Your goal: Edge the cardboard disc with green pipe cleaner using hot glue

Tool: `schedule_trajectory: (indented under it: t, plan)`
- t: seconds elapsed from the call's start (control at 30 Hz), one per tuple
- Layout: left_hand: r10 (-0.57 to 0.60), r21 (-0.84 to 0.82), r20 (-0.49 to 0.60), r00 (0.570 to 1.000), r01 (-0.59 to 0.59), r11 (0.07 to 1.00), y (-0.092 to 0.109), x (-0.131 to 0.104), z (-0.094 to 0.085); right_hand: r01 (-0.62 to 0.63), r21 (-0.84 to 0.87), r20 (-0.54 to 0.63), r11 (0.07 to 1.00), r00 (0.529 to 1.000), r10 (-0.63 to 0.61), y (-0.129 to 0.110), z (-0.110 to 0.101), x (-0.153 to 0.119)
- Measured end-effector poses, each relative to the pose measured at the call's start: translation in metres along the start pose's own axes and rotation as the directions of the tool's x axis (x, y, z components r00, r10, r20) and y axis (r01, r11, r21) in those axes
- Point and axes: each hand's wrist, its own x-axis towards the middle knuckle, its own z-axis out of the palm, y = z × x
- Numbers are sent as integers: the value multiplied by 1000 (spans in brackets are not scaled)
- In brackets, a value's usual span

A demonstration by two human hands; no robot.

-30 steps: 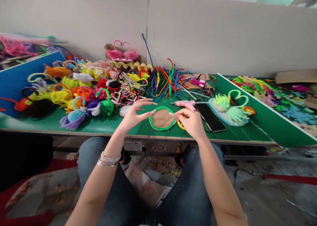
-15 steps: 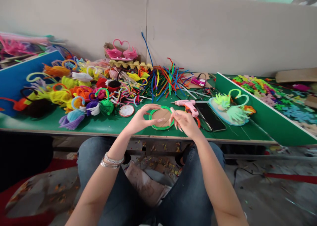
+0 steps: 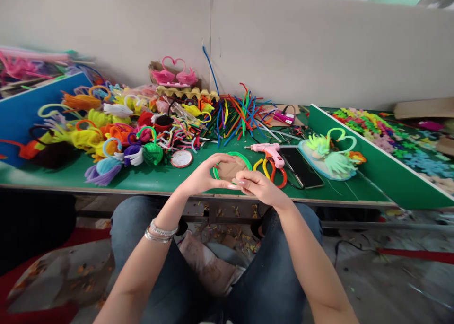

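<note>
Since half a second ago the right hand (image 3: 260,188) has slid left and nearer, its fingers now lying over the near edge of the cardboard disc (image 3: 232,169), and the scissors (image 3: 273,170) it was covering show plainly. The left hand (image 3: 202,177) has closed further round the disc's left side, thumb and forefinger curved along the green pipe cleaner (image 3: 237,155) that rims it.

Both hands hold the disc between them, fingers narrowed on it, just above the near edge of the green table (image 3: 71,177), at the middle of the scene. Right of it lie the scissors, the pink glue gun (image 3: 266,149) and a black phone (image 3: 300,165) (all close together). To the far left sits a heap of pipe-cleaner figures (image 3: 106,135).

Pressing the rim well seems to call for firm, even fingertip pressure worked round the edge, while the disc is kept flat so the green strand does not lift away.
</note>
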Motion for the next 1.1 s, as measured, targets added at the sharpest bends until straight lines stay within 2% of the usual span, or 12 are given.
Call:
schedule_trajectory:
  t: [0.2, 0.33, 0.43, 0.53, 0.63, 0.73, 0.87, 0.97, 1.1]
  plan:
    - [-56, 47, -48, 997, 58, 997, -5, 1, -3, 57, 98, -105, 994, 993, -47, -1, -6, -2]
    - [-158, 177, -193, 968, 193, 965, -21, 2, -8, -40, 66, -224, 997, 973, 53, -1, -18, -6]
    - [-180, 316, -242, 953, 253, 915, -37, 4, -4, -73, 38, -278, 997, 957, 80, -4, -22, -8]
    - [-190, 386, -255, 948, 280, 879, -48, 7, 4, -98, 4, -212, 995, 972, 97, -8, -23, -10]
    - [-224, 395, -255, 941, 313, 864, -52, 10, 11, -117, -114, -99, 987, 989, 106, -12, -23, -10]
    - [-259, 433, -252, 933, 348, 831, -51, 12, 16, -20, -216, -26, 976, 1000, 15, -13, -23, -10]
    - [-296, 505, -256, 920, 388, 771, -48, 14, 20, 74, -377, -34, 923, 995, -93, -10, -23, -10]
    - [-371, 457, -259, 892, 451, 767, -48, 16, 20, 77, -302, -56, 950, 994, -99, -8, -22, -10]
    - [-458, 334, -249, 854, 519, 786, -50, 17, 14, 12, -172, -94, 985, 995, -29, -6, -20, -10]
